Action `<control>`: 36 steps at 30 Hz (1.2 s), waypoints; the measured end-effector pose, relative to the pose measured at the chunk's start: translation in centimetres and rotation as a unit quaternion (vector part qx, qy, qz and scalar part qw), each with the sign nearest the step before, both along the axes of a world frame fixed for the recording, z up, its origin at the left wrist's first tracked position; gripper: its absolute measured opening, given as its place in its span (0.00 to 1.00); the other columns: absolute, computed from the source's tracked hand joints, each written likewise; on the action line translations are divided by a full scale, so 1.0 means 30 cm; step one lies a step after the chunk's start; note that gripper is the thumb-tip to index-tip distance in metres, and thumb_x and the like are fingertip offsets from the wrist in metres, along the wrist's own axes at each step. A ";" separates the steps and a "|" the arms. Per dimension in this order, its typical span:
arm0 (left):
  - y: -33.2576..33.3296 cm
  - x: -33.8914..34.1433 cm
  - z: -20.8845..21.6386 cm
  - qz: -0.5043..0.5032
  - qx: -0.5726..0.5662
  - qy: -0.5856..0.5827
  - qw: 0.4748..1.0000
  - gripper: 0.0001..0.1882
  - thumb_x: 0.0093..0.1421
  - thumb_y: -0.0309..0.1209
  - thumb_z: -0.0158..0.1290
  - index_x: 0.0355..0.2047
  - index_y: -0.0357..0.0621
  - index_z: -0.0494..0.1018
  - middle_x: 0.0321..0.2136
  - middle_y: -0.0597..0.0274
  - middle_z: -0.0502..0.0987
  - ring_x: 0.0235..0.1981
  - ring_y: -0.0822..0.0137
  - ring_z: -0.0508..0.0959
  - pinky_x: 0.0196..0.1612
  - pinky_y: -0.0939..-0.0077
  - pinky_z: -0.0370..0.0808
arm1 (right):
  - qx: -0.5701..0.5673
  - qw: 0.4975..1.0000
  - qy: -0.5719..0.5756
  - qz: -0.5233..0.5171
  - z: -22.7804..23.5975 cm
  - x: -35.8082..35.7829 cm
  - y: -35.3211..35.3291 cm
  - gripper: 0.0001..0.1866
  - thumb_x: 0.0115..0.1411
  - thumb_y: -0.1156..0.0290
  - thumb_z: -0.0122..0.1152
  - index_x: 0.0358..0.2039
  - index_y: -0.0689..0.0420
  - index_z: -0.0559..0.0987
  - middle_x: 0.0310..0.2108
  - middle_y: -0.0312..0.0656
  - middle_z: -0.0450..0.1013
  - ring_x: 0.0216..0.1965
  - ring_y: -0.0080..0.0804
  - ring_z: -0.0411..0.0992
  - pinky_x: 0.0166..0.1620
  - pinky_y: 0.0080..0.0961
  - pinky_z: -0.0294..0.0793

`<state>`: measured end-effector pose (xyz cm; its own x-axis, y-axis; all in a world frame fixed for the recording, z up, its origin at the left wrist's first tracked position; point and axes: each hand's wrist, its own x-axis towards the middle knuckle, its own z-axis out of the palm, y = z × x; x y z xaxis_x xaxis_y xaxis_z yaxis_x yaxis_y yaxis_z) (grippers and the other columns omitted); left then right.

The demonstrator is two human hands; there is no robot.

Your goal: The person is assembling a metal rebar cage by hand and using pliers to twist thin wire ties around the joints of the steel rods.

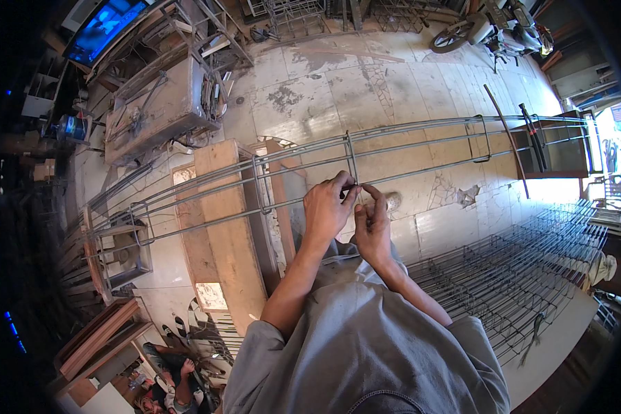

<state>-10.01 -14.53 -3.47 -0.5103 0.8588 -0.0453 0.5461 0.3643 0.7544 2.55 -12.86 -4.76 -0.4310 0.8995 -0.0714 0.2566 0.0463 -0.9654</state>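
A long cage of steel bars (421, 169) stretches across in front of me, with square wire stirrups (257, 185) set around its bars at intervals. My left hand (326, 210) is closed at the near lower bar, fingertips pinched where a stirrup (350, 155) meets it. Close beside it, my right hand (374, 231) has thumb and fingers drawn together at the same joint. A small dark bit shows between the fingertips, too small to name. The two hands nearly touch.
Under the cage's left part stands a wooden bench (221, 228); a brown box (555, 148) supports its right end. A black long-handled tool (533, 141) leans there. Finished-looking cages (504, 255) lie stacked at right. A motorcycle (493, 34) stands behind; a person (179, 379) sits lower left.
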 end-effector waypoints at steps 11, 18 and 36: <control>-0.018 -0.028 -0.064 -0.065 0.149 0.075 0.984 0.05 0.54 0.30 0.62 0.30 0.48 0.77 0.30 0.64 0.78 0.27 0.60 0.81 0.29 0.65 0.77 | 0.007 0.997 -0.062 0.048 -0.042 0.043 0.049 0.17 0.67 0.78 0.47 0.55 0.57 0.71 0.17 0.28 0.60 0.21 0.12 0.57 0.26 0.16 0.57; -0.036 -0.066 -0.069 -0.142 0.141 0.095 0.975 0.11 0.51 0.25 0.60 0.36 0.50 0.77 0.38 0.66 0.74 0.28 0.61 0.80 0.30 0.64 0.78 | -0.016 0.998 -0.045 0.051 -0.002 0.035 0.061 0.18 0.63 0.79 0.48 0.54 0.58 0.73 0.16 0.36 0.65 0.18 0.21 0.59 0.25 0.24 0.61; -0.034 -0.100 -0.074 -0.244 0.094 0.113 0.959 0.22 0.50 0.22 0.52 0.47 0.49 0.75 0.50 0.66 0.78 0.37 0.55 0.81 0.35 0.61 0.80 | -0.053 0.996 -0.049 0.047 0.016 0.058 0.067 0.14 0.65 0.74 0.52 0.50 0.63 0.76 0.24 0.40 0.72 0.25 0.21 0.66 0.30 0.23 0.67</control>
<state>-13.02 -15.57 -5.71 -0.0241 0.9800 0.1976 0.7737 -0.1069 0.6245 4.27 -10.84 -4.29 -0.4996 0.8406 -0.2092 0.3498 -0.0252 -0.9365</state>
